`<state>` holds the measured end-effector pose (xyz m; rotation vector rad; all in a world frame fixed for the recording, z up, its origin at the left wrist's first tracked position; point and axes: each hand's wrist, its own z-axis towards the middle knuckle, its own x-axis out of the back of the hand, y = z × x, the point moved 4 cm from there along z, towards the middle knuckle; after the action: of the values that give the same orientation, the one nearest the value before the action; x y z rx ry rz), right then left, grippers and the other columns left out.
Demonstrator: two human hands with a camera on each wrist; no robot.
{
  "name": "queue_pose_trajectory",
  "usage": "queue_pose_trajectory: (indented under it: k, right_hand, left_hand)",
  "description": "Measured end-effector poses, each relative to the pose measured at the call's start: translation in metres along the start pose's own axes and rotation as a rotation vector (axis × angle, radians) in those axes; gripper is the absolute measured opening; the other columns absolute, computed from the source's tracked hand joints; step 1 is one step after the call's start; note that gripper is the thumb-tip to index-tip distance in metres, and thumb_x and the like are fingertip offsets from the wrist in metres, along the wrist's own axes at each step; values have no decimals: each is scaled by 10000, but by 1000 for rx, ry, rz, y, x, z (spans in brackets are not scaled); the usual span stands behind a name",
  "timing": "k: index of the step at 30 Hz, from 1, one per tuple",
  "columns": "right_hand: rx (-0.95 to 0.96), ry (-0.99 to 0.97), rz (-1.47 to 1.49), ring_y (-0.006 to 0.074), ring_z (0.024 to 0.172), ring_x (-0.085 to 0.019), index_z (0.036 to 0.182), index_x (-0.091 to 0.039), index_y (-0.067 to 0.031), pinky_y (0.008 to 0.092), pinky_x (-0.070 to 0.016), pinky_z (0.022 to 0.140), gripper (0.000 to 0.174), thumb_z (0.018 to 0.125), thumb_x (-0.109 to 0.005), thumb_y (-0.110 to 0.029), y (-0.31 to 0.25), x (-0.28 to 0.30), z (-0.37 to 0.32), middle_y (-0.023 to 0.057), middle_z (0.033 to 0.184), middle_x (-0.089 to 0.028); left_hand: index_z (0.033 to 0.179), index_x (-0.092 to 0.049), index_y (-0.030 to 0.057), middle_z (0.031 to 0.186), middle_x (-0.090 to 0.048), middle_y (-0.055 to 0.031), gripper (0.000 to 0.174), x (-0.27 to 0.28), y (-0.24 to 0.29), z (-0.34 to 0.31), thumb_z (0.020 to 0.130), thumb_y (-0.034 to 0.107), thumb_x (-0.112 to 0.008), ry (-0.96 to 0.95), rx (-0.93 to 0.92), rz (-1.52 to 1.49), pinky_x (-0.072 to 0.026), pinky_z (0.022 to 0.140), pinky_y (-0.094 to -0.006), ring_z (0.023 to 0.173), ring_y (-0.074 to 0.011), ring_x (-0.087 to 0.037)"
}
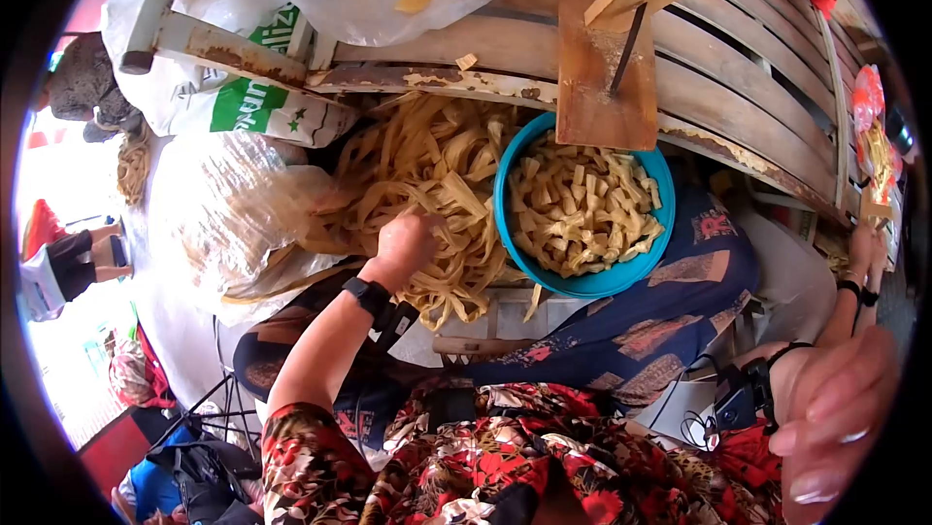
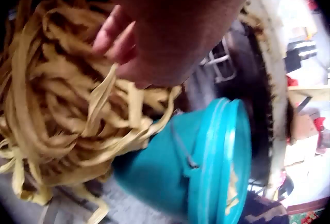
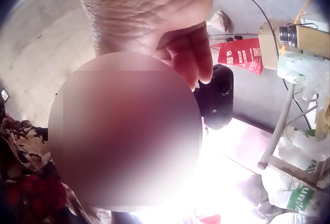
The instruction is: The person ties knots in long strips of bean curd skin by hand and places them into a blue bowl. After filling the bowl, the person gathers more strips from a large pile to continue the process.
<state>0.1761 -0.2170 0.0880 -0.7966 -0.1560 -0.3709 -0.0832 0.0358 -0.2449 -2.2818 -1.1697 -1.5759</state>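
Note:
My left hand (image 1: 403, 248) is down at a heap of long yellowish strips (image 1: 466, 156), its fingers bent. In the left wrist view one strip (image 2: 100, 100) runs up to the hand; I cannot tell whether the fingers pinch it. Beside the heap stands a turquoise bucket (image 1: 500, 204) with short knotted pieces (image 1: 582, 204) inside. My right hand (image 1: 835, 408) is raised close to the head camera, fingers loosely bent, with nothing seen in its grasp. In the right wrist view its fingertips overlap the edge of a black device (image 3: 219, 97), next to a blurred round area.
A slatted bench (image 1: 456, 54) lies beyond the bucket, bearing a board (image 1: 602, 88) with an upright blade and wooden block. Plastic bags (image 1: 233, 204) sit left of the heap. Another person's hands (image 1: 869, 248) work at the far right.

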Motion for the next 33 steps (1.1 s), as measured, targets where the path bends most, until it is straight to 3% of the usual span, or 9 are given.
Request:
queue_pose_trajectory:
  k: [1,4,9,13,16,22,27,30,33]
  right_hand:
    - [-52,-15,-96,154,569,-552,1020,-492,-129,366,-405,633,211,939,-402,-301,-10,-10,19,19,917,-541]
    - [-20,122,-341,201,552,-537,948,-431,-69,435,-404,654,260,950,-356,-318,-11,-56,52,36,895,-489]
    - [19,17,-381,184,549,-532,944,-461,-84,433,-421,679,229,946,-362,-291,-6,-53,80,20,846,-500]
    - [19,44,-352,179,544,-530,927,-470,-79,420,-420,670,219,937,-376,-276,-12,-49,68,21,824,-500]
    - [21,43,-345,175,541,-528,914,-477,-74,411,-419,663,211,929,-386,-264,-20,-46,62,22,807,-501]
    - [20,48,-345,168,533,-525,889,-491,-66,392,-417,650,197,914,-406,-242,-31,-48,53,24,775,-502]
    - [1,60,-363,161,527,-522,868,-503,-60,376,-415,639,185,902,-424,-223,-34,-53,59,25,748,-503]
    - [-6,57,-381,158,523,-521,855,-510,-56,367,-414,633,178,895,-434,-212,-31,-61,66,26,731,-503]
    - [-8,54,-388,154,519,-519,842,-517,-51,358,-413,626,172,887,-444,-201,-31,-67,71,27,715,-504]
  left_hand:
    - [1037,-659,167,1133,-578,-105,332,-11,1,6,727,113,-553,68,-114,117,-464,823,-419,1075,-283,-518]
    - [1059,-634,98,1260,-466,-92,329,-40,-2,27,741,166,-582,126,-270,444,-318,973,-530,1270,-288,-312]
    - [914,-656,95,895,-654,-121,255,-19,-8,20,704,224,-591,-196,-294,165,-403,919,-449,971,-303,-589]
    - [841,-652,113,745,-636,-172,209,15,-22,-16,725,257,-553,-117,-53,-114,-496,655,-443,734,-367,-613]
    - [993,-654,140,915,-642,-166,346,-3,-26,-36,694,312,-620,-465,28,-20,-486,781,-413,890,-324,-611]
    - [1020,-625,39,1187,-499,-133,374,-78,-14,-46,683,201,-594,-351,-39,169,-468,876,-378,1140,-289,-475]
    - [1036,-625,65,1074,-513,-101,401,-128,-26,-50,678,247,-628,-179,-274,482,-337,897,-430,1050,-255,-457]
    - [1014,-637,70,1047,-524,-74,382,-137,-31,-44,676,247,-627,-133,-249,501,-320,900,-449,1058,-247,-446]
    - [976,-634,64,938,-610,-110,357,-128,-35,-40,661,230,-600,-188,-349,227,-405,866,-434,962,-293,-550]
